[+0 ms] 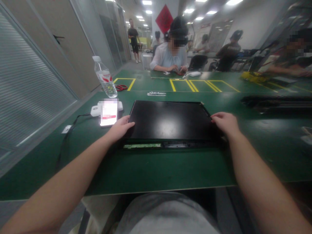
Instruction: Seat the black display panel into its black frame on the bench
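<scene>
A flat black panel [168, 120] lies over the green table [156, 175] in front of me. Along its near side shows a strip with a green circuit board [142, 146] on its left half. My left hand [122, 126] grips the panel's left edge, thumb on top and fingers hidden partly beneath. At the right edge, my right hand [225, 123] pinches the panel near its middle, its fingers closed.
On the left are a lit phone [109, 113], a white power strip [95, 110] with a black cable, a water bottle [106, 78] and red-handled scissors [121, 87]. Dark long parts [275, 103] lie at right. A person [170, 57] sits across the table.
</scene>
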Tool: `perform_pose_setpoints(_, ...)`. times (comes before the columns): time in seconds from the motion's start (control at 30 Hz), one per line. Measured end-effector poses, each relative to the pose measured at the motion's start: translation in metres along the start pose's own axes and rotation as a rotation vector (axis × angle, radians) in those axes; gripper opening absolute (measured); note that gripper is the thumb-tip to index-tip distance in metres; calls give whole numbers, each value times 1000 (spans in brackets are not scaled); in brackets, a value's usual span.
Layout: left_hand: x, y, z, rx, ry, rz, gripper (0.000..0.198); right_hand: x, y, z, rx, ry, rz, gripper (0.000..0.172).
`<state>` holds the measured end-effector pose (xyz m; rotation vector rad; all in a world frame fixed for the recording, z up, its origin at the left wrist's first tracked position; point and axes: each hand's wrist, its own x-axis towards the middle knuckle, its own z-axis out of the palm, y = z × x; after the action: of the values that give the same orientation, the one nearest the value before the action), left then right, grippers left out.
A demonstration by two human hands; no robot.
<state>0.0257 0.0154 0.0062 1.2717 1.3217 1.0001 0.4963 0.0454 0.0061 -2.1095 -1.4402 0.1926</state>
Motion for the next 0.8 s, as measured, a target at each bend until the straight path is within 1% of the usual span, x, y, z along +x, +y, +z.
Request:
perform_pose_setpoints(0.1, 2, -3, -2, -13, 0, -8, 50, 1, 2, 1, 8, 16, -7, 21)
perform_pose_setpoints(0.23, 3, -5, -2, -53, -1, -13, 53, 2, 3, 1, 20, 1, 5, 22)
perform_pose_setpoints(0.33, 3, -5, -2, -76, 5, -18, 52, 1, 2, 0, 10, -4, 7, 22)
perform_pose_setpoints(0.5, 2, -4, -2, -70, 57, -34, 50, 0, -1, 0, -1, 5, 10, 21)
perform_pose_setpoints(0.63, 0, -1, 0, -73, 54, -40, 46, -1, -3, -2, 0, 0, 13, 20)
perform_pose_setpoints(0.8, -2, 2, 2, -78, 81, -52, 44, -4, -6, -4, 13, -9, 27, 20)
